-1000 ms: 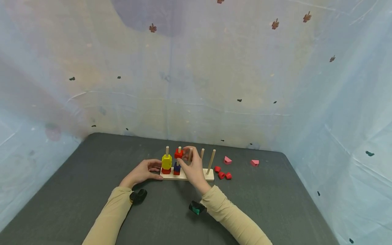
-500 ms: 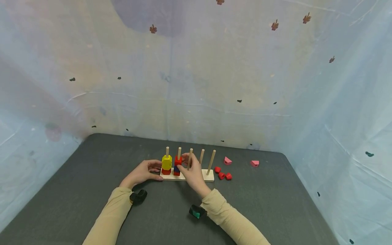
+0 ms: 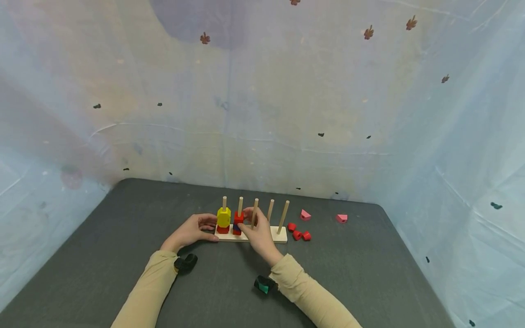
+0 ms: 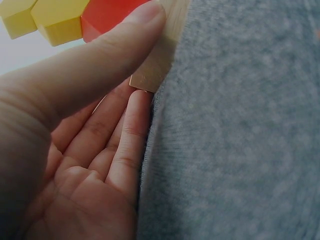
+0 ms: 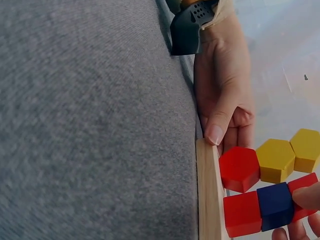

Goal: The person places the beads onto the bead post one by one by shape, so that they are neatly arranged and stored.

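In the head view, a wooden base (image 3: 280,236) with five upright pegs sits on the dark table (image 3: 369,273). The left hand (image 3: 192,230) holds the base's left end between thumb and fingers. The right hand (image 3: 262,238), over the middle of the base, pinches the top red block (image 3: 239,214) on the second peg from the left; below it on that peg are a blue block (image 3: 236,227) and a bottom red block. The base's leftmost peg carries two yellow blocks (image 3: 223,217) above another red one. Three small red blocks (image 3: 297,235) lie just right of the base, two pink blocks (image 3: 305,215) farther right.

In the left wrist view, the thumb lies against the base's end.

In the right wrist view, the right thumb (image 5: 306,197) presses the top red block, the one farthest from the base on its peg.
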